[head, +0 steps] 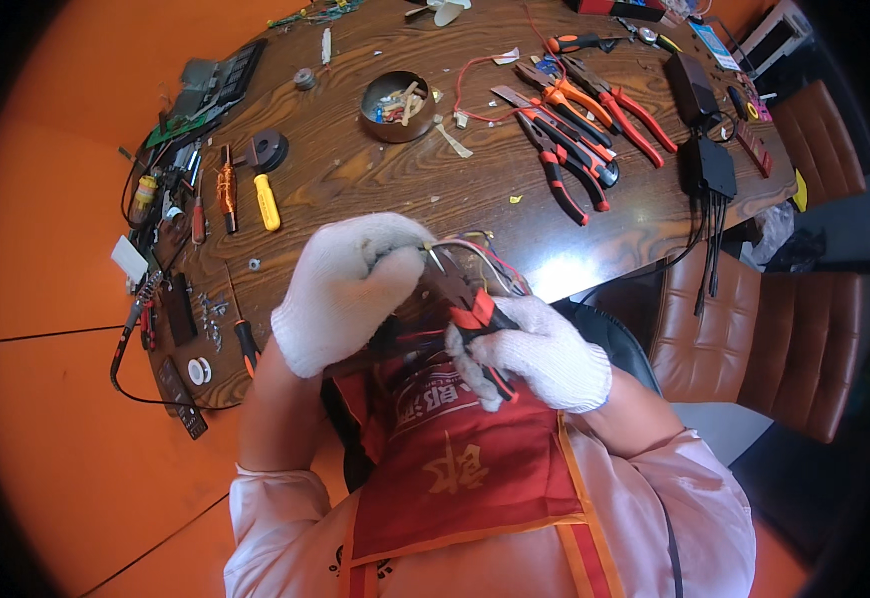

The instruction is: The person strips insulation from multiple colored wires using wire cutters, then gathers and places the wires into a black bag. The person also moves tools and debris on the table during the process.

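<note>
Both hands wear white knitted gloves. Between the thumb and fingers of my left hand (356, 288) is the end of a white wire (459, 243). Red-and-black pliers (474, 308) are in my right hand (543, 347), gripped by the handles, their jaws pointing up-left beside the left fingertips. Whether the jaws touch the wire cannot be told. Red, yellow and blue wires (496, 258) curve just above the pliers. What the wires join is mostly hidden behind the hands and pliers, over the lap of a red apron (480, 478).
Several pliers (633, 123) and a utility knife (554, 127) lie on the wooden table (315, 179) at the upper right. A round tin (398, 131) holds small parts. Screwdrivers (267, 202), a soldering iron (136, 303) and electronic scrap line the left side. Brown chairs (726, 329) stand at the right.
</note>
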`<state>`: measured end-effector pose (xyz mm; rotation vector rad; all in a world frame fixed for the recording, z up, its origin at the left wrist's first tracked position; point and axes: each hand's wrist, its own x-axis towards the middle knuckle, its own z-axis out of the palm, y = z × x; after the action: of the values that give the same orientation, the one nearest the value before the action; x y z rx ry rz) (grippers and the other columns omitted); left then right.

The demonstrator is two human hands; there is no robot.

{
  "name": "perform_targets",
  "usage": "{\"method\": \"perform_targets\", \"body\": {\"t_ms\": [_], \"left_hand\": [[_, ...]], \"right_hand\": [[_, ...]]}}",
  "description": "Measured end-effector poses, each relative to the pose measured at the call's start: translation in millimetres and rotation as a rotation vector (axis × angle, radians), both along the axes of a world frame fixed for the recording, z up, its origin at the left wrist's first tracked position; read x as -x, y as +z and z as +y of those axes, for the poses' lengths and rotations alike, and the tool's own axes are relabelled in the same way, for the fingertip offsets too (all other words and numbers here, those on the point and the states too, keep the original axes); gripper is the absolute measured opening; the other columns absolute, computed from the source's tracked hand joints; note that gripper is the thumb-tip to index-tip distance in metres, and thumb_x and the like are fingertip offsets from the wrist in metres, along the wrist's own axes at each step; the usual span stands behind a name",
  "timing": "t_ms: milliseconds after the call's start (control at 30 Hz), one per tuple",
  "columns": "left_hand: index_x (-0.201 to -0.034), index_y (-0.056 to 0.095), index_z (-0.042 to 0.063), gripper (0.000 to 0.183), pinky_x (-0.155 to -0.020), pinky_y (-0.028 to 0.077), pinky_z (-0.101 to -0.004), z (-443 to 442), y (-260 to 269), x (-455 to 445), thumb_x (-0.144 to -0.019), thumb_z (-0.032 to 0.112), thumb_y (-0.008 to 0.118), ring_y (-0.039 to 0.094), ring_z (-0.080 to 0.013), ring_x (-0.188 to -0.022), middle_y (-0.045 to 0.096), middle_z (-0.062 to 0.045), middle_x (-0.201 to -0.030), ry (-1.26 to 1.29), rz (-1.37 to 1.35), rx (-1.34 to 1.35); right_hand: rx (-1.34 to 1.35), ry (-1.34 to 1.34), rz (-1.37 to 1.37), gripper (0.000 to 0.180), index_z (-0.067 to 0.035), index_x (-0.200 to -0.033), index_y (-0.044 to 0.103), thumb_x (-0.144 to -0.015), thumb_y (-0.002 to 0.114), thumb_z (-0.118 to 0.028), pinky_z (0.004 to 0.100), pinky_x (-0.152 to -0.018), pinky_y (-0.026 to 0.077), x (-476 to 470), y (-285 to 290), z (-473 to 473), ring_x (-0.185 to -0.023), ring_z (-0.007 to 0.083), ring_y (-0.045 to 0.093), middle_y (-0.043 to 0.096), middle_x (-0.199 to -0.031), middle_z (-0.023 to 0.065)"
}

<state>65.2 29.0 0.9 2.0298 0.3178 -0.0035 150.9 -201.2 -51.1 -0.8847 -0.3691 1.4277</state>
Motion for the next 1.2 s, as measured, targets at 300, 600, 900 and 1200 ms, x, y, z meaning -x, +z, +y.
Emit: {"method": "perform_targets", "body": {"t_ms": [300,600,900,1200], "left_hand": [[-0.110,0.076,-0.007,0.027,-0.075,0.053,-0.0273,11.5,34.7,-11.5,-0.100,0.018,0.070,0.065,-0.0093,-0.081,0.076,-0.006,-0.091,-0.039,0.001,0.195],[-0.108,0.074,0.000,0.023,-0.059,0.044,-0.0244,-9.4,-6.7,-20.7,-0.106,0.022,0.070,0.057,-0.0060,-0.068,0.067,0.000,-0.080,0.027,-0.056,0.498],[-0.100,0.073,0.001,0.037,-0.059,0.045,-0.0256,13.5,-27.2,-24.4,-0.112,0.035,0.061,0.054,-0.0072,-0.062,0.064,0.001,-0.077,0.026,-0.011,0.765],[-0.099,0.076,-0.003,0.035,-0.059,0.047,-0.0305,8.1,-7.9,-28.9,-0.107,0.029,0.063,0.059,-0.0123,-0.062,0.067,-0.001,-0.072,0.023,-0.150,-0.120]], "right_hand": [[0.090,-0.006,-0.296,0.029,-0.002,-0.128,0.060,-0.100,0.068,-0.004,0.0279,-0.081,0.053,-23.5,34.8,-38.4,-0.091,0.0103,0.062,0.066,-0.106,0.0031],[0.198,-0.601,-0.914,0.041,-0.005,-0.128,0.065,-0.096,0.080,-0.025,0.0299,-0.083,0.054,-33.8,27.8,27.1,-0.089,0.0112,0.063,0.070,-0.099,0.0041],[-0.028,-0.294,-0.908,0.031,-0.002,-0.121,0.068,-0.101,0.076,-0.024,0.0301,-0.080,0.056,-60.9,27.5,62.5,-0.086,0.0103,0.065,0.073,-0.095,0.0047],[0.046,-0.188,-0.495,0.023,-0.007,-0.110,0.070,-0.104,0.071,-0.029,0.0248,-0.059,0.046,-80.4,30.4,80.5,-0.066,0.0069,0.057,0.065,-0.083,-0.0018]]}}
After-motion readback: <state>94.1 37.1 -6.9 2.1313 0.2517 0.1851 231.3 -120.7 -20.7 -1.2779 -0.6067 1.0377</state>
